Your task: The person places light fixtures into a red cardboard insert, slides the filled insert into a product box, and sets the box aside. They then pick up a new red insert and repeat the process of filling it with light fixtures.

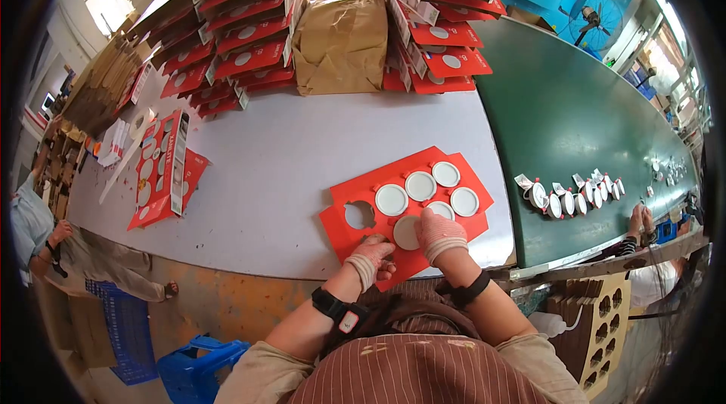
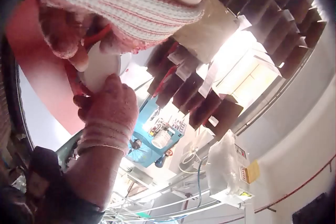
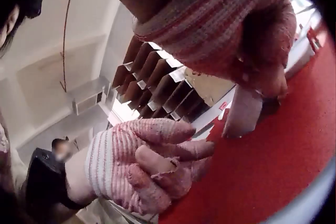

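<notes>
A red die-cut card (image 1: 350, 245) with round white discs (image 1: 420, 185) set in it lies at the front of the white table. At its near right part, my right hand (image 1: 442, 236) in a striped fingerless glove pinches the rim of one white disc (image 1: 406, 232). The right wrist view shows this disc (image 3: 244, 111) tilted, below the right fingertips. My left hand (image 1: 370, 259), gloved alike, is at the card's near left edge. Its fingers are loosely bent close to the disc, the left hand (image 3: 152, 166) holding nothing visible. An open round hole (image 1: 360, 215) shows in the card's left part.
Stacked red-and-white cartons (image 1: 249, 34) and more on the right (image 1: 446, 56) flank a brown wrapped parcel (image 1: 340, 37). Filled red packs (image 1: 162, 166) lie at left. On the green table (image 1: 552, 102) stands a row of white discs (image 1: 582, 198); another person's hands (image 1: 641, 219) are beyond.
</notes>
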The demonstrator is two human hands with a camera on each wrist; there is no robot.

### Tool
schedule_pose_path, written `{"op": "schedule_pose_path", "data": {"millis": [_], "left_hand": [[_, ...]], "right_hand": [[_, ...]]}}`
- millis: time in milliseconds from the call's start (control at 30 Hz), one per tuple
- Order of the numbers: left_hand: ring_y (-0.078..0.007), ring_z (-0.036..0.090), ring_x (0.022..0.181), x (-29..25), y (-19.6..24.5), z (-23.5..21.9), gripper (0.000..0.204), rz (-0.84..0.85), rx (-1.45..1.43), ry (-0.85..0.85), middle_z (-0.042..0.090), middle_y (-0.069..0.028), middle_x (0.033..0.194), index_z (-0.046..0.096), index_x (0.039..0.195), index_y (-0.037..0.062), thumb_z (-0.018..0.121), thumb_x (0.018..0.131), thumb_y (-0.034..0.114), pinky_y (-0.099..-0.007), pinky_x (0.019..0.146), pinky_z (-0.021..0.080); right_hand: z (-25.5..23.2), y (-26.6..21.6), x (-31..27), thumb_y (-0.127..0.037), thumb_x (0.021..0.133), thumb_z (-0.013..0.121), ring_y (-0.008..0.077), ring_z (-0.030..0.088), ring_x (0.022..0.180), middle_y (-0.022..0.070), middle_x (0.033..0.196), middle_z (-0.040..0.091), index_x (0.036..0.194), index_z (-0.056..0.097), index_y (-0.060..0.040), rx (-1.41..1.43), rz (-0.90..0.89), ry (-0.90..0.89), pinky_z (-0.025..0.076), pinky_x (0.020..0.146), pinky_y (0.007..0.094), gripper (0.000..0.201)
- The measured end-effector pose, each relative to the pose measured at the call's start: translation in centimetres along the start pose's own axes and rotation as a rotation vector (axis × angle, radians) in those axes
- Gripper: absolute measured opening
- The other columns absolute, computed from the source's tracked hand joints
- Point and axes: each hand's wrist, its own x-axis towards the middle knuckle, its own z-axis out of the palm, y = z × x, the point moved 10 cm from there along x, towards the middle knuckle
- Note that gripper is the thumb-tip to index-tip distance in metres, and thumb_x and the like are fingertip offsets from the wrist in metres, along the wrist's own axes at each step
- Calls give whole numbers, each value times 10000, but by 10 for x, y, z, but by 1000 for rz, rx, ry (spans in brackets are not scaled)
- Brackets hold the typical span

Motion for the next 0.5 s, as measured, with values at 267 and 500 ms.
{"op": "schedule_pose_path", "data": {"millis": [267, 500], "left_hand": [[-209, 594, 540, 1, -8, 15, 408, -64, -95, -68, 518, -76, 813, 284, 1156, 194, 545, 861, 90, -307, 404, 503], [-222, 600, 544, -1, -7, 23, 376, -38, -102, -157, 514, -75, 833, 283, 1117, 194, 530, 866, 64, -322, 410, 512]], "right_hand": [[24, 16, 16, -284, 904, 446, 410, 595, 819, 225, 826, 621, 942, 493, -36, 141, -58, 21, 464, 696, 478, 255], [25, -3, 7, -164, 877, 447, 370, 642, 752, 203, 806, 644, 1017, 438, -36, -130, -117, 9, 502, 612, 461, 191]]}}
